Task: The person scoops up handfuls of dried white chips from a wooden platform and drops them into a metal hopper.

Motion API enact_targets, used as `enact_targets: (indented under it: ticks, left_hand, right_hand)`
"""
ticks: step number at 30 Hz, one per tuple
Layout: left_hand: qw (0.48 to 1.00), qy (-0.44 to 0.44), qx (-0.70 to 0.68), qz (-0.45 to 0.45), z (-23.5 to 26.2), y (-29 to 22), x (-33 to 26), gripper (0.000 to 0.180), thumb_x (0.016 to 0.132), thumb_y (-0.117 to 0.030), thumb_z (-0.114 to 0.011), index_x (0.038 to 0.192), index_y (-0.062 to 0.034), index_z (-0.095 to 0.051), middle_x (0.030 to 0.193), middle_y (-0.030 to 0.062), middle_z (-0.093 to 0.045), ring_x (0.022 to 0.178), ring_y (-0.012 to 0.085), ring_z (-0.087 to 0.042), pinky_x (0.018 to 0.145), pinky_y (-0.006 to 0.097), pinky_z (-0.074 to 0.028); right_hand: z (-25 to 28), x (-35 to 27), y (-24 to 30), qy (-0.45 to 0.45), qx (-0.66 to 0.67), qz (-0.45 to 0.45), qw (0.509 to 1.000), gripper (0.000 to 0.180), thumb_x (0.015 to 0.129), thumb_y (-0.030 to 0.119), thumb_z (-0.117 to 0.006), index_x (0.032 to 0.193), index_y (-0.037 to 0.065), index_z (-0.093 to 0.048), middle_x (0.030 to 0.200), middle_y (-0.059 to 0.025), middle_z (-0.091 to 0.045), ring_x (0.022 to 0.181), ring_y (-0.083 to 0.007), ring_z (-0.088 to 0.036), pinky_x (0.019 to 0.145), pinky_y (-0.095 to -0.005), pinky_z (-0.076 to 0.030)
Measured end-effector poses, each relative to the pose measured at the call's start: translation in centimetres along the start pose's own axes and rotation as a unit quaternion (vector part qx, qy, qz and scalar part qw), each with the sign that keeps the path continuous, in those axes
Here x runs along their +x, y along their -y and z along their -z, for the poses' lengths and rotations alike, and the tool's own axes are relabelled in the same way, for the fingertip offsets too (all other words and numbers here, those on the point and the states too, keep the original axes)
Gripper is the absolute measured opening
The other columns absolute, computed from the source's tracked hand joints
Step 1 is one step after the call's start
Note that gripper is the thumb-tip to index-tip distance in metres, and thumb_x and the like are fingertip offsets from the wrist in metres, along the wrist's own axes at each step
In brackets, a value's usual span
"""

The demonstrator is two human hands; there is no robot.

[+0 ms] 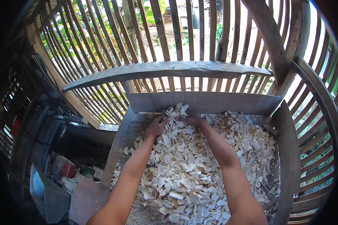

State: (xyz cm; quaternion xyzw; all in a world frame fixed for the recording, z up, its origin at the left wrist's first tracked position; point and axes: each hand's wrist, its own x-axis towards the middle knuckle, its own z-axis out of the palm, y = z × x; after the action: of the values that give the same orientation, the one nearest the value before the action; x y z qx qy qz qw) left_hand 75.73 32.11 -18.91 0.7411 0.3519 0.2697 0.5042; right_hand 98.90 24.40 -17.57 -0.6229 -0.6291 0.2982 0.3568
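A wooden bin holds a deep heap of thin, curved, off-white dried chips, which look like slices of a root. Both my arms reach over the heap to its far side. My left hand and my right hand face each other there, cupped round a small pile of chips between them. Fingers of both hands are partly hidden among the chips. Below the hands, the heap spreads toward me between my forearms.
A slatted wooden wall with a thick crossbeam stands behind the bin. The bin's right side board rises beside the heap. At the left are dark machinery and a grey metal sheet.
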Motion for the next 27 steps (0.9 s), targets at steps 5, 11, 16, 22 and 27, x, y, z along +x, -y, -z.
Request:
enact_targets:
  ticks: [5, 11, 16, 22, 27]
  left_hand:
    - [0.999, -0.023, 0.023, -0.033, -1.4, -2.9, -6.0, 0.057, 0.083, -0.041, -0.071, 0.127, -0.0067, -0.062, 0.124, 0.0131, -0.063, 0.120, 0.0239, -0.056, 0.105, 0.033, -0.040]
    - [0.973, 0.129, -0.031, -0.188, -4.0, -12.3, -17.3, 0.061, 0.080, -0.038, -0.074, 0.130, -0.0072, -0.059, 0.131, 0.0171, -0.056, 0.123, 0.0308, -0.053, 0.107, 0.036, -0.039]
    - [0.938, 0.251, 0.034, -0.237, -3.6, -14.6, -24.8, 0.053, 0.079, -0.040, -0.074, 0.123, -0.0126, -0.065, 0.141, 0.0214, -0.049, 0.135, 0.0362, -0.042, 0.114, 0.047, -0.030]
    - [0.936, 0.196, 0.017, -0.293, -3.2, -16.4, -21.3, 0.035, 0.087, -0.033, -0.065, 0.063, -0.0077, -0.069, 0.124, 0.0107, -0.065, 0.129, 0.0320, -0.049, 0.111, 0.051, -0.033]
    - [0.973, 0.114, 0.098, -0.172, -11.9, -17.4, -8.6, 0.041, 0.089, -0.042, -0.061, 0.097, -0.0024, -0.070, 0.119, 0.0177, -0.065, 0.119, 0.0342, -0.056, 0.102, 0.039, -0.042]
  right_hand:
    - [0.4, -6.4, 4.0, 0.120, 0.044, -0.188, 0.974, 0.091, 0.072, 0.062, -0.073, 0.142, 0.008, -0.049, 0.140, -0.0172, -0.053, 0.131, -0.0305, -0.047, 0.110, -0.0404, -0.034]
    - [3.0, -19.2, 7.8, 0.149, 0.014, -0.118, 0.982, 0.073, 0.075, 0.060, -0.068, 0.126, 0.009, -0.063, 0.119, -0.0160, -0.066, 0.111, -0.0292, -0.059, 0.097, -0.0406, -0.043]
    - [3.8, -28.7, 13.6, 0.166, -0.079, -0.019, 0.983, 0.083, 0.075, 0.065, -0.066, 0.134, 0.009, -0.056, 0.125, -0.0206, -0.062, 0.113, -0.0337, -0.058, 0.098, -0.0425, -0.044]
    - [10.9, -32.6, 11.0, 0.076, 0.012, -0.014, 0.997, 0.083, 0.078, 0.060, -0.070, 0.144, 0.015, -0.048, 0.142, -0.0166, -0.050, 0.133, -0.0322, -0.044, 0.114, -0.0455, -0.032]
    - [20.1, -29.4, 0.4, -0.135, -0.109, -0.182, 0.968, 0.082, 0.081, 0.060, -0.067, 0.138, 0.003, -0.052, 0.144, -0.0194, -0.048, 0.136, -0.0318, -0.043, 0.114, -0.0402, -0.032]
